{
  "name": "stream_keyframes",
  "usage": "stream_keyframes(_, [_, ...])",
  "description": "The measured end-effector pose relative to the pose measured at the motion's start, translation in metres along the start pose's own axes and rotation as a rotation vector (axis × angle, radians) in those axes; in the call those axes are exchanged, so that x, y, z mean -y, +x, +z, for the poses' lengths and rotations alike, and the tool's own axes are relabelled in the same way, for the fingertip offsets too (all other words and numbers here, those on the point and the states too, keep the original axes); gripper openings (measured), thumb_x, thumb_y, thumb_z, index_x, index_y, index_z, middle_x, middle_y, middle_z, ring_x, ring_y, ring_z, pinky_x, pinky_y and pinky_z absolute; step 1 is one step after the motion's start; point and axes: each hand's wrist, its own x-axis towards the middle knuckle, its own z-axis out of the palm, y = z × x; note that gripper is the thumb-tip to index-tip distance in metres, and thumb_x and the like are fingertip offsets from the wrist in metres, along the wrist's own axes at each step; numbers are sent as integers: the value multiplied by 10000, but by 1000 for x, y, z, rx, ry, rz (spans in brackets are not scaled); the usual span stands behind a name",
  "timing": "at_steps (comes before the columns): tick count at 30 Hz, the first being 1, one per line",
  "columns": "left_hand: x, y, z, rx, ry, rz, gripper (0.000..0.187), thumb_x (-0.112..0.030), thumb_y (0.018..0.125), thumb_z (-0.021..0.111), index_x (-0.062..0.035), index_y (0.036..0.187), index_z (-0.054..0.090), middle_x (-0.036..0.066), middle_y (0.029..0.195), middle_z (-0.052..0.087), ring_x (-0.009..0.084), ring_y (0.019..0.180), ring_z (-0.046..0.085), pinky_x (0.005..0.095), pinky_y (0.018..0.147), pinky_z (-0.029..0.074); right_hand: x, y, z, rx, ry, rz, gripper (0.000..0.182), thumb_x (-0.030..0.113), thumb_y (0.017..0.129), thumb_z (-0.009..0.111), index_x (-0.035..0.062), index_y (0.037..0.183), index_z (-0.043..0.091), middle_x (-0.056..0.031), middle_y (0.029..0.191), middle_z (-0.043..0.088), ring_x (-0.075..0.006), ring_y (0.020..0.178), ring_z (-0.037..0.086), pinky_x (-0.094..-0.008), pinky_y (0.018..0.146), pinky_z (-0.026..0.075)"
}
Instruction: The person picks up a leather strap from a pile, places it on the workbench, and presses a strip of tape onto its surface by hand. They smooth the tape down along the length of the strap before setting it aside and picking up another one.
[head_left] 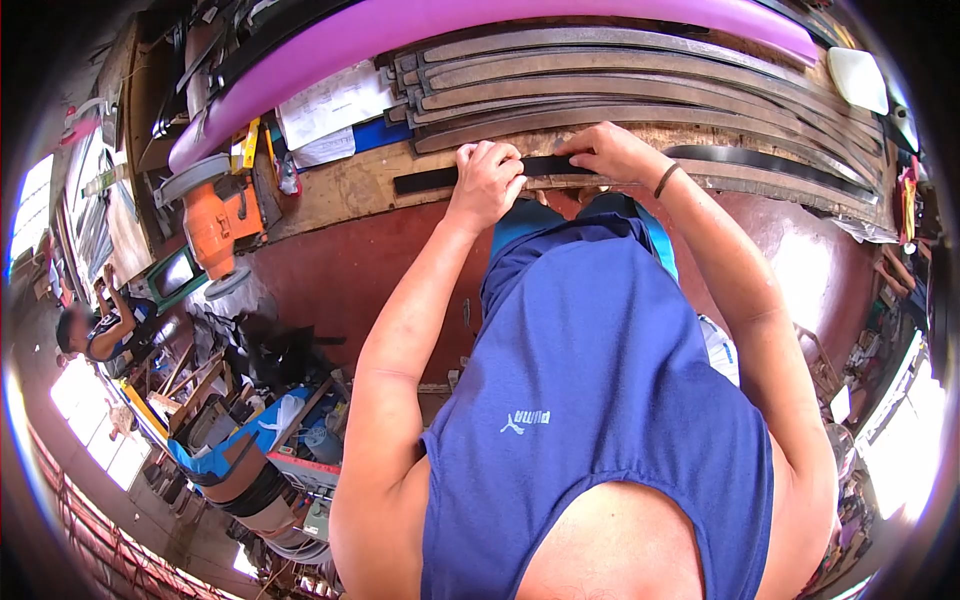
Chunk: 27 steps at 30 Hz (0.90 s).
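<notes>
Both hands press on a long black strip (pixel 540 168) lying flat at the near edge of the wooden surface (pixel 340 190). The left hand (pixel 487 177) has its fingers curled over the strip. The right hand (pixel 608 152) is bent over it too, just beside. Behind the strip lie curved metal bars (pixel 620 85), closely packed. An orange machine (pixel 222 222) stands well off to the left, near some papers (pixel 330 110).

Both hands cover part of the black strip (pixel 560 165), so grip unclear. Papers (pixel 335 105) too small to read; person at left (pixel 95 330) blurred.
</notes>
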Motion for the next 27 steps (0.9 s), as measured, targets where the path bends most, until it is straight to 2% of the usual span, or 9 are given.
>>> stream_keyframes(17, [-18, 16, 24, 12, 0, 40, 144, -182, 800, 778, -110, 903, 708, 16, 1082, 664, 232, 1070, 592, 461, 960, 363, 0, -1, 4, -43, -11, -29, 312, 167, 900, 658, 131, 1199, 741, -147, 1098, 748, -366, 1029, 695, -457, 925, 541])
stream_keyframes(24, [-21, 20, 30, 21, 31, 47, 156, -162, 787, 763, -113, 922, 701, 19, 1090, 650, 239, 1078, 583, 475, 965, 367, 2, 1, 4, -79, -37, -15, 246, 177, 873, 679, 103, 1106, 709, -159, 999, 749, -389, 957, 702, -489, 867, 548])
stream_keyframes(27, [-24, 22, 32, 29, 51, 53, 157, -170, 788, 769, -110, 915, 699, 23, 1094, 657, 243, 1076, 591, 469, 965, 372, -2, 2, 2, -61, -32, -28, 262, 177, 879, 678, 91, 1126, 694, -182, 987, 744, -405, 950, 698, -495, 851, 548])
